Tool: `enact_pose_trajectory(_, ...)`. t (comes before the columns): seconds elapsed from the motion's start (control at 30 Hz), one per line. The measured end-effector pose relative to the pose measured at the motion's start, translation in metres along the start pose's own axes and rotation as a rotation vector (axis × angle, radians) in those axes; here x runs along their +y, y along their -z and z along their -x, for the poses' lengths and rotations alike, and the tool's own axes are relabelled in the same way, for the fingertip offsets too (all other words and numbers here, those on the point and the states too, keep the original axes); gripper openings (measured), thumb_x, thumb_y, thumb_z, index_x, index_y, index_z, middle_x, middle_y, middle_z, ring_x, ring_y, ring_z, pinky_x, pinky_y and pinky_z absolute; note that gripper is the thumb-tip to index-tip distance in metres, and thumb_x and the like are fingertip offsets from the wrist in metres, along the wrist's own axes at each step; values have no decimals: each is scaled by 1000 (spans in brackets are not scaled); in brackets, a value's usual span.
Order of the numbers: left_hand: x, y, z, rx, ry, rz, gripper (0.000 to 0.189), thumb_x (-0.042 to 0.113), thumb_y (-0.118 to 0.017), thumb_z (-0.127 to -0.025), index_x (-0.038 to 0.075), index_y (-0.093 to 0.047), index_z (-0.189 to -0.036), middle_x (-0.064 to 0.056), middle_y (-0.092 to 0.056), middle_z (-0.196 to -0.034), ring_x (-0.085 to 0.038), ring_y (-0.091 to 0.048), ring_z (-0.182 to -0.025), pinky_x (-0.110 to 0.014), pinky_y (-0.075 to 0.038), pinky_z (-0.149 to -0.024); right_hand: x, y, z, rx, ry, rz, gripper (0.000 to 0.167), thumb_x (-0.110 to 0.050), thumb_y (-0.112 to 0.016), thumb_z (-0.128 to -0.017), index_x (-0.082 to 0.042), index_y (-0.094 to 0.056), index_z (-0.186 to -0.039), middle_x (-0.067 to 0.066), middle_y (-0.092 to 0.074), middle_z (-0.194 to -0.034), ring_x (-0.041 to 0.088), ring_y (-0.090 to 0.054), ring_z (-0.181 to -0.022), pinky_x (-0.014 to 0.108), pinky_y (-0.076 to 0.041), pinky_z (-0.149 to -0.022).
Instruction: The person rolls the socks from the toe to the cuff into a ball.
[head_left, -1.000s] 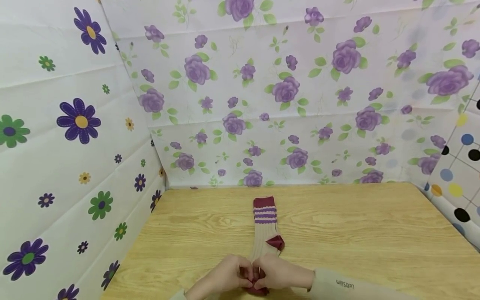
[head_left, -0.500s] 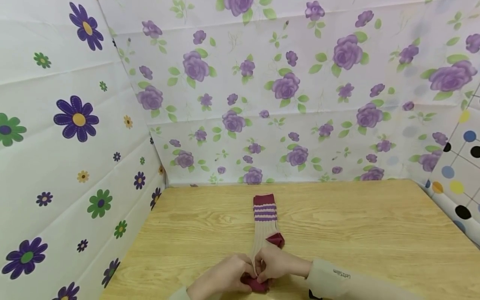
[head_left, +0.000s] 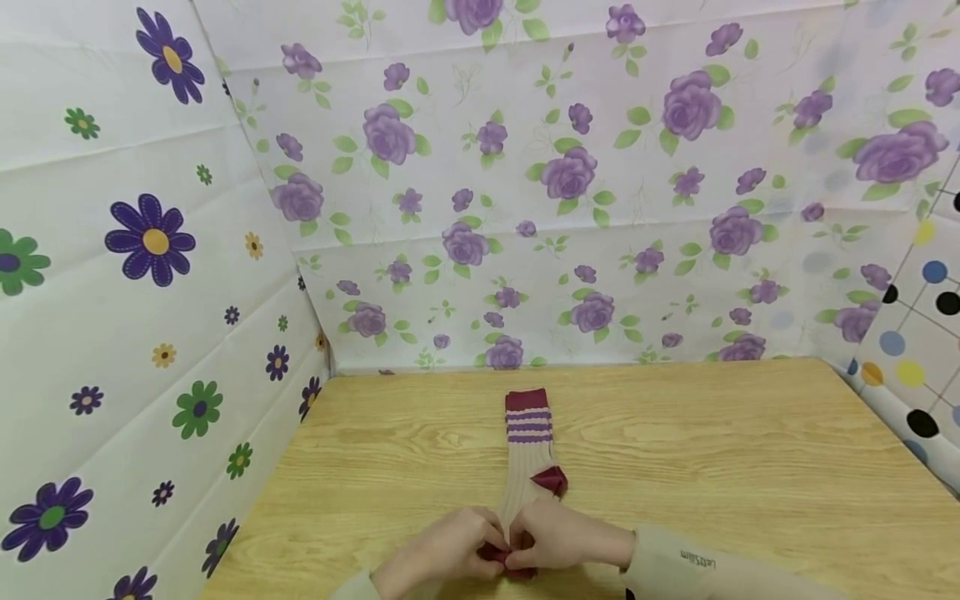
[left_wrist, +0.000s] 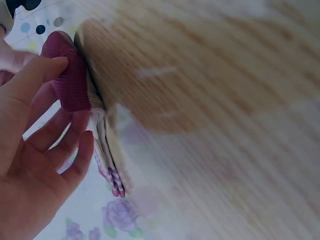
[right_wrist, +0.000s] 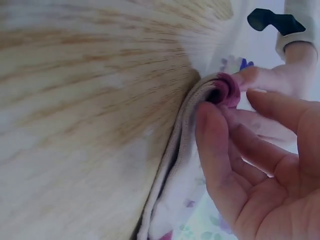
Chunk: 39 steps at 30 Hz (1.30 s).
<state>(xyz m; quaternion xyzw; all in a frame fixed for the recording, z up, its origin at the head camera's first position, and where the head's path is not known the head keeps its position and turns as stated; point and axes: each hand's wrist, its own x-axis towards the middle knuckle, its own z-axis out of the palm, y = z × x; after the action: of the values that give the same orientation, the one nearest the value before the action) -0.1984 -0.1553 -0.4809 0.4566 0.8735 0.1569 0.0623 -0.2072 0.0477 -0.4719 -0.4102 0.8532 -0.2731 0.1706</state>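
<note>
A pair of cream ribbed socks (head_left: 527, 471), one upon the other, lies lengthwise on the table, with maroon cuffs at the far end, purple stripes and a maroon heel. Its near, maroon toe end is curled over into a small roll (right_wrist: 227, 91). My left hand (head_left: 453, 543) pinches this end from the left, the thumb on the maroon knit (left_wrist: 70, 80) and fingers below. From the right, my right hand (head_left: 558, 535) holds the same end between thumb and fingers (right_wrist: 212, 135). The hands nearly meet and hide part of the roll in the head view.
The wood-grain table (head_left: 712, 450) spreads out on both sides of the socks. Flowered sheets stand behind (head_left: 465, 200) and to the left (head_left: 82, 333). A dotted sheet (head_left: 922, 333) hangs at the right edge.
Half a second ago the fingers sat further apart with more maroon toe showing; now they have come together over it. The cuffs stay in place, and the head view has shifted slightly.
</note>
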Motion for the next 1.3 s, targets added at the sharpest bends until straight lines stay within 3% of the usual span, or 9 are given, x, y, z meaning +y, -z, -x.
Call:
enact_pose_trajectory(0.23, -3, 2, -2, -52, 149, 202, 11, 18, -72, -87, 16, -77, -96, 12, -69, -91, 9, -54, -81, -10, -47, -69, -2, -3, 1, -18, -33, 81, 17, -27, -77, -82, -17, -65, -77, -16, -50, -61, -4, -40, -53, 13, -36, -50)
enact_pose_trajectory(0.4, -3, 1, -3, -27, 276, 408, 11, 15, -72, -85, 14, -76, -96, 11, -71, -88, 8, -56, -76, -13, -49, -67, -2, -8, 0, 20, -39, 108, 15, -22, -75, -83, -18, -63, -75, -15, -44, -59, -3, -35, -51, 14, -31, -47)
enact_pose_trajectory(0.53, -3, 2, -4, 13, 328, 481, 9, 14, -75, -83, 14, -72, -91, 12, -69, -83, 6, -57, -73, -14, -49, -65, 1, -9, 0, 36, -28, 90, 10, -17, -73, -84, -19, -65, -77, -15, -43, -59, -3, -34, -51, 15, -28, -47)
enact_pose_trajectory(0.73, -3, 0, -6, 83, 266, 437, 6, 11, -76, -82, 13, -70, -82, 10, -69, -78, 7, -56, -72, -13, -49, -62, 4, -8, -1, 45, -37, 16, 5, -11, -70, -86, -14, -71, -83, -15, -48, -61, -3, -35, -51, 14, -30, -47)
enact_pose_trajectory(0.9, 2, 2, -10, 126, 135, 183, 1, 12, -77, -80, 11, -76, -81, 8, -73, -81, 8, -59, -78, -8, -48, -67, 9, -6, -2, 52, -64, -66, 5, -10, -70, -86, -13, -73, -84, -12, -60, -66, -4, -41, -53, 13, -36, -50)
enact_pose_trajectory(1.03, 5, 5, -11, 102, 74, 29, 4, 12, -76, -82, 12, -78, -85, 7, -73, -85, 7, -61, -82, -4, -47, -69, 13, -5, -4, 77, -72, -102, 4, -11, -74, -83, -12, -74, -79, -11, -59, -61, -3, -40, -52, 14, -35, -49)
enact_pose_trajectory(1.17, 5, 5, -11, 57, 51, -15, 8, 12, -74, -85, 12, -79, -91, 7, -73, -91, 5, -62, -87, -4, -45, -72, 16, -5, -4, 91, -91, -132, 9, -12, -77, -80, -13, -70, -77, -11, -55, -61, -2, -43, -53, 15, -37, -49)
enact_pose_trajectory(1.3, 4, 3, -9, 39, 34, -43, 14, 19, -78, -82, 12, -78, -94, 7, -72, -94, 3, -60, -90, -5, -45, -76, 17, -5, -3, 109, -96, -85, 14, -12, -79, -78, -17, -66, -78, -12, -58, -66, -3, -48, -59, 16, -42, -54)
